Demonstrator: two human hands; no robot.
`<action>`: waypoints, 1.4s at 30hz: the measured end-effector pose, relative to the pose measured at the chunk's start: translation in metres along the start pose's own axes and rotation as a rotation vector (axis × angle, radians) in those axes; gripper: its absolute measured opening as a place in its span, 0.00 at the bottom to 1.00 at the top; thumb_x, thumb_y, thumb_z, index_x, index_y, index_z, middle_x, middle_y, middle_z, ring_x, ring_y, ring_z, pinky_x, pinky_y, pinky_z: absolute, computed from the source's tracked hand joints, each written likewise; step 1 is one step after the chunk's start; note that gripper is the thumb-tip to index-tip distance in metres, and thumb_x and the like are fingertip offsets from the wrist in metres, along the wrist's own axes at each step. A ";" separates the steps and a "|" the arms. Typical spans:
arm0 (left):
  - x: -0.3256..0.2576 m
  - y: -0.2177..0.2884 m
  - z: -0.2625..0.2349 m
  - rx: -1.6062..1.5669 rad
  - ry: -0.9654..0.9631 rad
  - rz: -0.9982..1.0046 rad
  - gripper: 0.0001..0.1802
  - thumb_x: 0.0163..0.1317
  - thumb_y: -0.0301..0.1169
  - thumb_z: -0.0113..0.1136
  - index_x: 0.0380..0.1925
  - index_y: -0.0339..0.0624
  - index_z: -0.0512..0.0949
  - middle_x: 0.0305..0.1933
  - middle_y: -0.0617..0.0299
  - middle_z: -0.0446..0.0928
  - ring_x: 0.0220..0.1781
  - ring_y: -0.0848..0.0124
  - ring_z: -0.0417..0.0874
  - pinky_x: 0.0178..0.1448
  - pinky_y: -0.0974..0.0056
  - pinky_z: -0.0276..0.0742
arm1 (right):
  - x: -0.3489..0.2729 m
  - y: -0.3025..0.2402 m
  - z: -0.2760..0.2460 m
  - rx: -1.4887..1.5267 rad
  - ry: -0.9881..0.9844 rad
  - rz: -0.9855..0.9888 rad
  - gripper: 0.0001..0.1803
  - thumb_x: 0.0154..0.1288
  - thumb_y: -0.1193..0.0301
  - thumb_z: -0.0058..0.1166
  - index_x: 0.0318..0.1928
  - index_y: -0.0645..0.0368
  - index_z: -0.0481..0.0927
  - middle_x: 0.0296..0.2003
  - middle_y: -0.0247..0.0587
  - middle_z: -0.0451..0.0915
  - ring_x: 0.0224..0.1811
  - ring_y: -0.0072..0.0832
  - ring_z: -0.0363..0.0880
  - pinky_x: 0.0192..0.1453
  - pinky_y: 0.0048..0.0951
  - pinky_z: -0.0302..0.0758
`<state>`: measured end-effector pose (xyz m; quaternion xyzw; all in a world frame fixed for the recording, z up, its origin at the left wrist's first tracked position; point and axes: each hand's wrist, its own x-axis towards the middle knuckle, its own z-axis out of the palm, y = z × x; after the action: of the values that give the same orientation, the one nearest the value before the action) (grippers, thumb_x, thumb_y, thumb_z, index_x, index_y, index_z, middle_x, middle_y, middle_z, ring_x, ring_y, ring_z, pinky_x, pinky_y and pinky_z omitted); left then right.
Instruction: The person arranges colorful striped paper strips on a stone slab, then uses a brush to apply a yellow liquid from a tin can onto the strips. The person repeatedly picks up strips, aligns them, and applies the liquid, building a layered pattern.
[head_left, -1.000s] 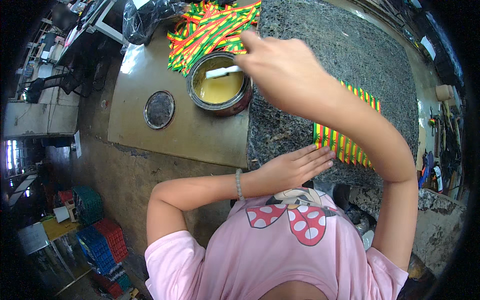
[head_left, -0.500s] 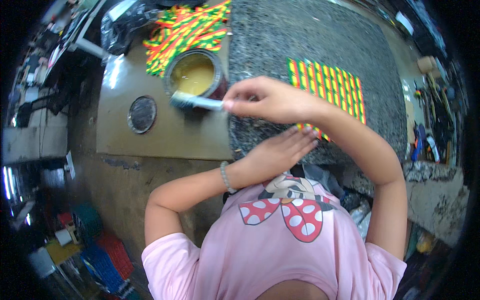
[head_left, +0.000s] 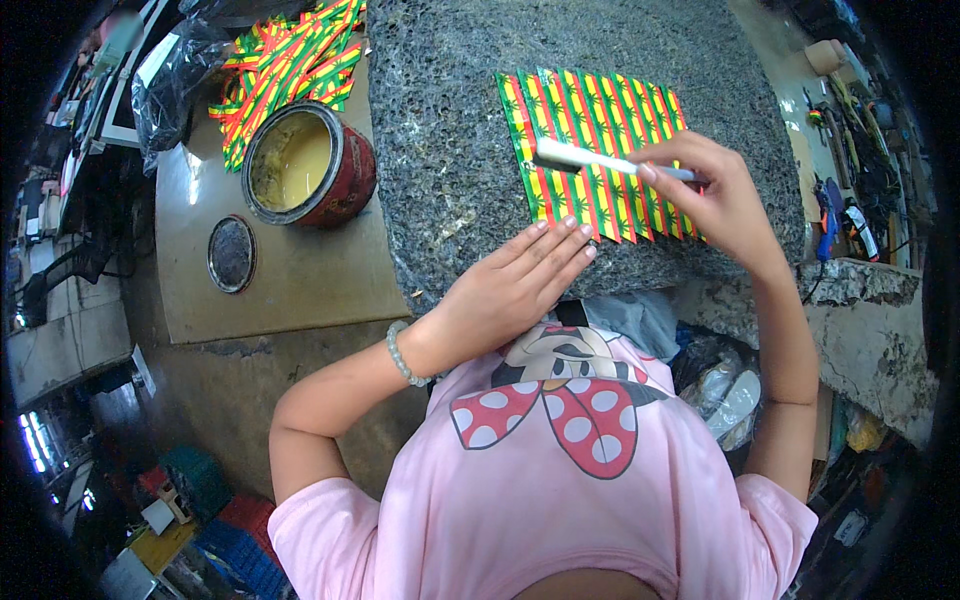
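Observation:
My right hand (head_left: 712, 195) grips a white-handled brush (head_left: 585, 158) and holds its head over a row of red, yellow and green striped strips (head_left: 590, 140) laid side by side on a speckled stone slab (head_left: 450, 150). My left hand (head_left: 515, 285) lies flat on the slab's near edge, fingers together, just below the row's left end. It holds nothing. A round red tin of yellowish paste (head_left: 305, 165) stands open to the left of the slab.
The tin's round lid (head_left: 232, 254) lies on a brown board (head_left: 290, 280) left of the slab. A loose pile of more striped strips (head_left: 285, 65) sits behind the tin, beside a dark plastic bag (head_left: 185, 70). Tools clutter a bench (head_left: 850, 150) at the right.
My right hand drew the brush out of the tin and swung it right, over the row of strips. My left hand stayed on the slab's edge. The view shifted left and down.

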<state>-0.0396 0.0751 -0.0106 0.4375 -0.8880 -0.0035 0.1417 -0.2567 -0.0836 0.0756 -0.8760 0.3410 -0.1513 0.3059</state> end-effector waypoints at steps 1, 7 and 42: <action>0.000 -0.001 0.000 0.003 -0.005 0.013 0.32 0.64 0.36 0.55 0.68 0.35 0.68 0.76 0.51 0.65 0.78 0.59 0.66 0.81 0.54 0.58 | -0.006 0.003 0.002 -0.049 0.011 0.042 0.13 0.67 0.63 0.63 0.48 0.55 0.87 0.37 0.41 0.85 0.38 0.31 0.85 0.42 0.32 0.79; 0.001 -0.002 0.000 -0.058 0.003 -0.001 0.30 0.66 0.32 0.48 0.68 0.34 0.69 0.75 0.50 0.67 0.76 0.59 0.68 0.79 0.54 0.62 | -0.004 0.003 0.012 -0.331 -0.017 -0.089 0.10 0.67 0.62 0.62 0.43 0.52 0.88 0.34 0.41 0.82 0.36 0.43 0.84 0.39 0.41 0.80; -0.038 0.010 0.002 -0.156 0.798 -0.423 0.21 0.48 0.19 0.67 0.43 0.50 0.84 0.41 0.65 0.74 0.43 0.64 0.79 0.51 0.57 0.73 | 0.009 0.031 0.002 -0.524 0.088 -0.203 0.08 0.69 0.64 0.60 0.44 0.51 0.86 0.33 0.36 0.81 0.39 0.33 0.79 0.51 0.38 0.64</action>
<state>-0.0257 0.1103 -0.0206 0.5645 -0.6521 0.0695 0.5012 -0.2654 -0.1071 0.0547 -0.9474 0.2919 -0.1259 0.0373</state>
